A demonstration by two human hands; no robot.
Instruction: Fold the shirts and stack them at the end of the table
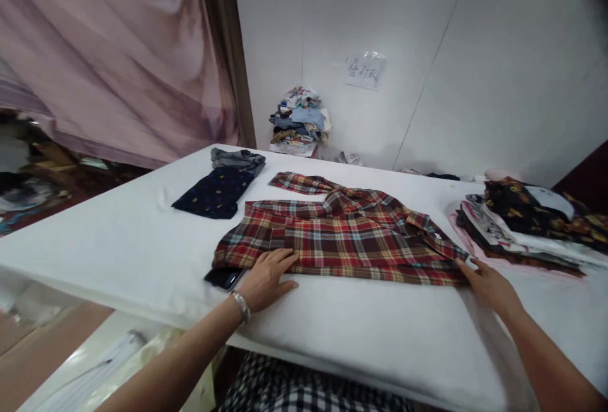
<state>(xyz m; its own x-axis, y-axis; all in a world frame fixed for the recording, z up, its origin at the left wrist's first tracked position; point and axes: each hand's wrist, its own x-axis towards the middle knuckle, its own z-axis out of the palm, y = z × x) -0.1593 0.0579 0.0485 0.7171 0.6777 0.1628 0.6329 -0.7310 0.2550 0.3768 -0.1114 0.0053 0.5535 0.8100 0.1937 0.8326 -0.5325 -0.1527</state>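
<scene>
A red, brown and yellow plaid shirt [351, 238] lies folded lengthwise on the white table, one sleeve [299, 182] stretched out toward the far left. My left hand [266, 277] rests on its near edge, fingers extended on the fabric and thumb apart on the tabletop. At the shirt's right end, my right hand [491, 288] touches the corner by the collar [439, 241] with its fingertips, the fingers slightly apart. A dark phone-like object [224, 278] pokes out from under the shirt's lower left corner, partly covered.
Beyond on the left lie a folded navy garment [216, 193] and a grey one [237, 160]. A stack of folded clothes [527, 228] sits on the right. Behind the white table [118, 241], a tall clothes pile [300, 120] stands by the wall, near a paper sign [365, 71].
</scene>
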